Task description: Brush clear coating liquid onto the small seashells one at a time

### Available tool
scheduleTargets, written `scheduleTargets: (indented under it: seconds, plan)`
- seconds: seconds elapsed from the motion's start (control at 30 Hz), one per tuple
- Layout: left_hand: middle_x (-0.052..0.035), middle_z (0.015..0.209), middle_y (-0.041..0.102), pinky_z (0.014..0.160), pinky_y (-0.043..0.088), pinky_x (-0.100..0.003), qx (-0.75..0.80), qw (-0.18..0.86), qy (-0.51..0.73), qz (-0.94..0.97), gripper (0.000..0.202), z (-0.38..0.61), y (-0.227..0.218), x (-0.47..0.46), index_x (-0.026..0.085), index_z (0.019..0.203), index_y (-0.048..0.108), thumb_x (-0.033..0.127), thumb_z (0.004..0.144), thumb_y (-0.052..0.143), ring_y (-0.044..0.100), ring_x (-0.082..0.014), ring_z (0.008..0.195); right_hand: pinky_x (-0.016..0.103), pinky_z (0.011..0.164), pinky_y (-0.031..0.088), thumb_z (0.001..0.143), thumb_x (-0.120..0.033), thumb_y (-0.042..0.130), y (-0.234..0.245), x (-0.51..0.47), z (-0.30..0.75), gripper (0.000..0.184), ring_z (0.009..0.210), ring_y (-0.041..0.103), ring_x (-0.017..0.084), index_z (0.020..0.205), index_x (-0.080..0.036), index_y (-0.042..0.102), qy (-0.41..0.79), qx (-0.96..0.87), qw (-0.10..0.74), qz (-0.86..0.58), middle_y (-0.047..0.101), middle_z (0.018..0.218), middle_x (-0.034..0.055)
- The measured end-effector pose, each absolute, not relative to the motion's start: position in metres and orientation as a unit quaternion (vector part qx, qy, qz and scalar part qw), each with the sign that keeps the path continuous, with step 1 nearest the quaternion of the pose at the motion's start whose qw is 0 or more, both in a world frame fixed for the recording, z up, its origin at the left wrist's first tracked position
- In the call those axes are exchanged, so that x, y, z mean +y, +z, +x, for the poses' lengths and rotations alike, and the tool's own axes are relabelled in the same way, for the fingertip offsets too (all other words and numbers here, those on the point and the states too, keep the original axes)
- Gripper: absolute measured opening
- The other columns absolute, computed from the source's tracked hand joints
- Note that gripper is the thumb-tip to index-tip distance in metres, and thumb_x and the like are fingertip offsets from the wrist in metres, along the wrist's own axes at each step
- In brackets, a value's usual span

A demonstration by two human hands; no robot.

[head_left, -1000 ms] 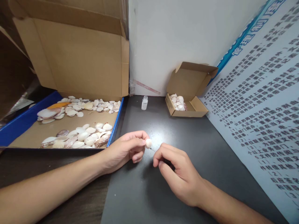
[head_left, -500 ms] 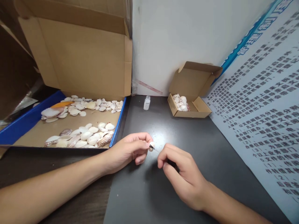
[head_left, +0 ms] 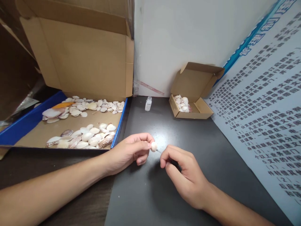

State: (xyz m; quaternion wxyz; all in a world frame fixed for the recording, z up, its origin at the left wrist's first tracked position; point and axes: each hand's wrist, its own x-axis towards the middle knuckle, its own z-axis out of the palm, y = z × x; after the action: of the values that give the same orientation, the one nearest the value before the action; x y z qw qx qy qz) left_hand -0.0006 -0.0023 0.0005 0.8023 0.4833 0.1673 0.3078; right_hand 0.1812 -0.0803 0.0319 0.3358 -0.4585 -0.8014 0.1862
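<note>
My left hand (head_left: 137,147) pinches a small white seashell (head_left: 154,146) between thumb and forefinger, above the dark mat. From the right, my right hand (head_left: 181,169) is closed around a thin-stemmed tool (head_left: 159,151). Its slender stem reaches to the shell's lower right edge. The tip is hidden behind or inside the shell, and most of the handle is covered by my fingers. Beyond both hands, a small uncapped glass bottle (head_left: 148,104) with a white label stands upright on the mat.
To the left lies an open blue-edged cardboard box (head_left: 35,133) with several seashells (head_left: 87,137) in two groups. A smaller open carton (head_left: 204,108) holding white shells (head_left: 182,103) stands at the back right. A printed sheet (head_left: 263,110) slants along the right side.
The shell has turned, so its pale rounded side now shows and the tool's dark tip is out of sight. My right hand has shifted slightly right.
</note>
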Motion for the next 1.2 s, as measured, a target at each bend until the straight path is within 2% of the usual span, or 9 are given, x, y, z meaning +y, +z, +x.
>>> scheduleTargets:
  seconds: [0.33, 1.2]
  plan:
    - [0.0056, 0.057, 0.041, 0.049, 0.029, -0.020, 0.176, 0.788, 0.311, 0.502, 0.015, -0.0002, -0.0022, -0.0014, 0.017, 0.082, 0.055, 0.029, 0.084, 0.062, 0.035, -0.0061, 0.047, 0.024, 0.054, 0.030, 0.085, -0.009, 0.042, 0.0336, -0.0815, 0.1810, 0.014, 0.055, 0.039, 0.010, 0.079, -0.019, 0.051, 0.201, -0.791, 0.327, -0.476, 0.043, 0.061, -0.0057]
    - [0.0072, 0.054, 0.039, 0.049, 0.029, -0.020, 0.175, 0.783, 0.313, 0.509, 0.015, -0.0001, -0.0009, -0.0027, 0.017, 0.084, 0.052, 0.029, 0.087, 0.060, 0.033, -0.0057, 0.046, 0.023, 0.055, 0.033, 0.082, -0.009, 0.042, 0.0332, -0.0798, 0.1807, 0.015, 0.057, 0.043, 0.011, 0.076, -0.019, 0.052, 0.182, -0.790, 0.325, -0.487, 0.049, 0.063, -0.0039]
